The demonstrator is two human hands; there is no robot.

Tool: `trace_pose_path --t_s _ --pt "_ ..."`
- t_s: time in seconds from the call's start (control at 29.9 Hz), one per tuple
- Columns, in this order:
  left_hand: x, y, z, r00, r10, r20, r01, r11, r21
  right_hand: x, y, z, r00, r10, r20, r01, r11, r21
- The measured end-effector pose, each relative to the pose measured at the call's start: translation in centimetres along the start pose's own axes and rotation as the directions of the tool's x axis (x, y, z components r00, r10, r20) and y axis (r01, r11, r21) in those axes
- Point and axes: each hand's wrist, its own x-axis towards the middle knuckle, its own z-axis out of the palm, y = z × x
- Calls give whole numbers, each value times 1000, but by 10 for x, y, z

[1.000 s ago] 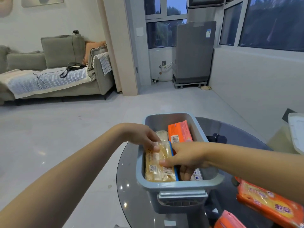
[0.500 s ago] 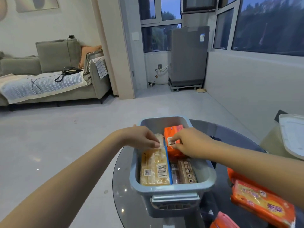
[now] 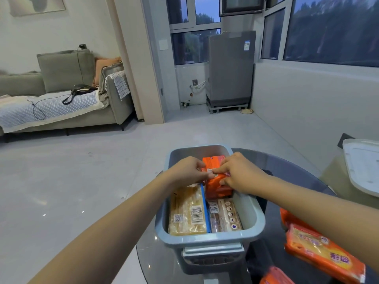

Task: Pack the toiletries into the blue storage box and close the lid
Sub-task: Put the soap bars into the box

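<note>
The left hand point(image 3: 189, 171) pinches the left edge of the orange pack point(image 3: 217, 182), fingers closed on it. The pack stands tilted in the far half of the blue storage box point(image 3: 207, 239). The right hand point(image 3: 239, 173) grips the pack's right side. Right of that hand, the white lid point(image 3: 363, 167) lies apart from the box.

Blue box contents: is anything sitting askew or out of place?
The orange pack at the far end of the blue box sits tilted, raised above the flat packs, both hands on it. Nothing looks spilled or damaged.
</note>
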Motion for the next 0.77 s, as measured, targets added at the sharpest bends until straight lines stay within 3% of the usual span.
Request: trace_pose_path --t_s 0.13,0.3,0.53,0.77 --pt "-4 -1 5 997 -46 -68 52 995 85 -7 3 -4 997 -22 -67 29 993 113" --pt "-16 14 10 975 -34 -221 40 999 22 -37 13 -7 979 -22 -205 63 979 196" --pt "-67 63 42 881 100 -463 -177 976 -126 -102 31 -12 915 130 -381 45 907 418" --pt "-112 107 96 876 205 -436 -349 894 -280 -177 42 8 914 210 -346 8 846 534"
